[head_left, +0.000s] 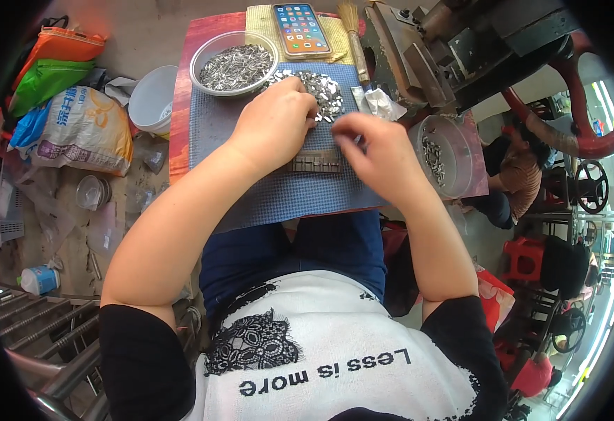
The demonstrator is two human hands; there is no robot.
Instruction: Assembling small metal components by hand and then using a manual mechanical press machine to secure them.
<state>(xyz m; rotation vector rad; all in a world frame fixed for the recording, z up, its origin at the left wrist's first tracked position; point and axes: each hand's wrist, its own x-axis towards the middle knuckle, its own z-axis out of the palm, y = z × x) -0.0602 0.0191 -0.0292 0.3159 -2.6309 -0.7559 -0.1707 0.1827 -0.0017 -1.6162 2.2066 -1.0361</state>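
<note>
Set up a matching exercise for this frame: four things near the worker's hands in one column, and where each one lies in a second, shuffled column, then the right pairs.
Things:
1. Smartphone
2. Round clear bowl of metal pieces
3. Loose pile of metal pieces
4. Metal strip

Places:
A. Under the left hand's fingertips
B. On the blue mat between the two hands
C. At the far edge, on a yellow cloth
D. At the mat's far left corner

Pairs: 1-C, 2-D, 3-A, 4-B

We see a blue-grey woven mat (pixel 265 196) on a red board (pixel 180 105), silver metal bits (pixel 237 67) in a clear bowl (pixel 201 56), an orange bag (pixel 61 43) and a green bag (pixel 44 81).
</note>
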